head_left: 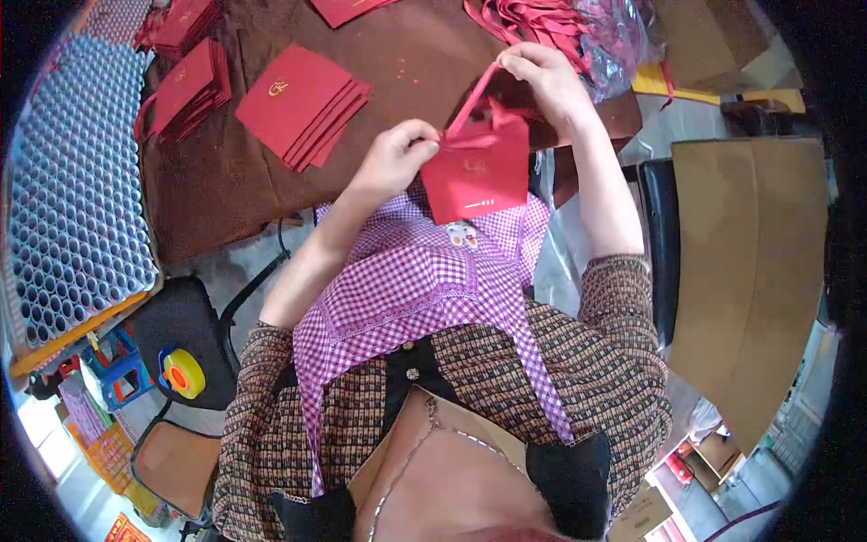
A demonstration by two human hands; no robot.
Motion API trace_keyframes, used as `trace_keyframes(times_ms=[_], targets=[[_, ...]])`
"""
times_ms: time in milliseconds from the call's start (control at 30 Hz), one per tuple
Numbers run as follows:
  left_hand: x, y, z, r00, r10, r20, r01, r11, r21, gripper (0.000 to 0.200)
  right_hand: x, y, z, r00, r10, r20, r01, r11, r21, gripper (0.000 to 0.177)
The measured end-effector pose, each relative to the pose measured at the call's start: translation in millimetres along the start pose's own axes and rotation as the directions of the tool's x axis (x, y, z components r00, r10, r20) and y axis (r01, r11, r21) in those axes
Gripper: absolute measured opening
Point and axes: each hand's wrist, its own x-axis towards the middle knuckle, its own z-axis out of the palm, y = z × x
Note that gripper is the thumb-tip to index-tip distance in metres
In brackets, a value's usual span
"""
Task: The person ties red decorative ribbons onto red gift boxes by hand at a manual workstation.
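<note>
A small red gift bag (476, 181) with a gold emblem and a line of pale print hangs in front of the checked apron. At its upper left corner, my left hand (395, 159) is closed in a pinch, where the bag's edge and ribbon meet. The red ribbon (471, 101) runs up taut from there to my right hand (545, 83), whose thumb and finger pinch its upper end. Another stretch of ribbon lies across the bag's top. My fingers partly hide how the ribbon is fastened.
On the brown-covered table (203, 203) lie a fanned stack of red bags (302, 104) and more bag piles (188, 90) at left. Loose red ribbons (533, 27) lie beside clear plastic (614, 45). A tray of tubes (77, 199) stands left; tape (183, 372) sits on a black chair.
</note>
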Motion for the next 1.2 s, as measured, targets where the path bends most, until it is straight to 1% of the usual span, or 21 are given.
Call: trace_keyframes(times_ms=[67, 133, 200, 267, 333, 400, 467, 500, 533, 567, 600, 667, 733, 800, 867, 933, 1000, 1033, 1067, 1133, 1200], targets=[[2.8, 0.7, -8.9, 0.994, -0.031, -0.102, 0.023, 0.997, -0.076, 0.013, -9.6, -5.1, -6.0, 0.999, -0.043, -0.026, 0.041, 0.998, -0.045, 0.025], [10.4, -7.6, -17.4, 0.978, -0.181, -0.108, 0.125, 0.910, -0.395, 0.012, -28.2, -20.0, -7.9, 0.940, -0.336, -0.060, 0.270, 0.839, -0.472, 0.034], [15.9, 2.7, -24.6, 0.973, -0.194, -0.127, 0.113, 0.875, -0.471, 0.014, -50.8, -50.9, -7.5, 0.839, -0.438, 0.324, 0.543, 0.626, -0.560, 0.054], [18.8, 9.7, -29.4, 0.969, -0.210, -0.133, 0.106, 0.833, -0.543, 0.015, -84.3, -74.5, 13.3, 0.823, -0.330, 0.462, 0.568, 0.468, -0.677, 0.070], [21.9, 13.0, -32.9, 0.972, -0.235, -0.015, 0.147, 0.653, -0.743, 0.018, -100.4, -74.3, 25.2, 0.832, -0.186, 0.522, 0.549, 0.409, -0.730, 0.077], [23.6, 12.6, -34.2, 0.980, -0.197, -0.003, 0.130, 0.658, -0.742, 0.020, -103.1, -72.1, 29.9, 0.838, -0.283, 0.466, 0.543, 0.339, -0.769, 0.067], [24.6, 15.1, -33.4, 0.991, -0.119, 0.055, 0.126, 0.744, -0.656, 0.026, -98.5, -62.0, 17.4, 0.845, -0.377, 0.380, 0.510, 0.349, -0.786, 0.052], [23.1, 22.3, -39.1, 0.991, -0.127, 0.039, 0.132, 0.898, -0.421, 0.048, -95.7, -70.1, 13.5, 0.828, -0.464, 0.315, 0.505, 0.371, -0.779, 0.043], [19.7, 30.3, -40.4, 0.992, -0.121, 0.037, 0.125, 0.898, -0.421, 0.048, -95.9, -69.5, 4.9, 0.833, -0.498, 0.243, 0.494, 0.468, -0.733, 0.043], [14.6, 38.1, -40.8, 0.976, 0.180, -0.121, -0.183, 0.983, -0.008, 0.061, -96.5, -78.1, -0.5, 0.846, -0.478, 0.238, 0.483, 0.496, -0.721, 0.043], [12.9, 44.6, -42.1, 0.855, 0.500, -0.136, -0.403, 0.807, 0.431, 0.075, -97.5, -89.4, -5.4, 0.858, -0.459, 0.233, 0.472, 0.523, -0.709, 0.043], [14.7, 53.1, -51.4, 0.815, 0.564, 0.137, -0.560, 0.702, 0.440, 0.106, -98.1, -99.2, -10.4, 0.858, -0.445, 0.258, 0.489, 0.550, -0.677, 0.038], [13.4, 65.0, -48.6, 0.843, 0.482, 0.238, -0.538, 0.754, 0.378, 0.113, -99.8, -110.6, -11.2, 0.825, -0.434, 0.362, 0.564, 0.600, -0.567, 0.032], [17.4, 65.7, -42.5, 0.861, 0.430, 0.274, -0.469, 0.878, 0.098, 0.122, -101.7, -127.2, -12.3, 0.789, -0.459, 0.408, 0.614, 0.575, -0.540, 0.026], [12.8, 67.2, -38.4, 0.851, 0.369, 0.373, -0.244, 0.908, -0.340, 0.122, -101.0, -135.4, -16.0, 0.764, -0.519, 0.384, 0.645, 0.605, -0.466, 0.029], [12.2, 63.3, -33.0, 0.777, 0.473, 0.415, -0.292, 0.855, -0.428, 0.107, -99.9, -145.7, -17.7, 0.729, -0.566, 0.384, 0.681, 0.655, -0.328, 0.032], [2.7, 64.8, -21.0, 0.828, 0.384, 0.410, -0.024, 0.754, -0.657, 0.087, -103.2, -147.0, -21.1, 0.701, -0.602, 0.382, 0.696, 0.695, -0.181, 0.036], [2.1, 70.0, -25.3, 0.839, 0.343, 0.422, -0.210, 0.920, -0.331, 0.052, -106.9, -141.1, -25.0, 0.780, -0.528, 0.336, 0.613, 0.753, -0.240, 0.037], [-5.4, 66.1, -17.0, 0.902, 0.313, 0.296, -0.225, 0.928, -0.298, 0.023, -106.4, -138.3, -28.5, 0.849, -0.447, 0.282, 0.520, 0.802, -0.295, 0.039], [-7.3, 76.1, -29.3, 0.857, 0.163, 0.489, -0.098, 0.983, -0.156, 0.020, -96.4, -147.7, -27.2, 0.870, -0.410, 0.275, 0.477, 0.841, -0.256, 0.035], [-16.8, 81.9, -40.7, 0.898, 0.089, 0.431, -0.097, 0.995, -0.003, 0.021, -82.2, -147.3, -31.3, 0.912, -0.347, 0.217, 0.386, 0.906, -0.174, 0.037]])
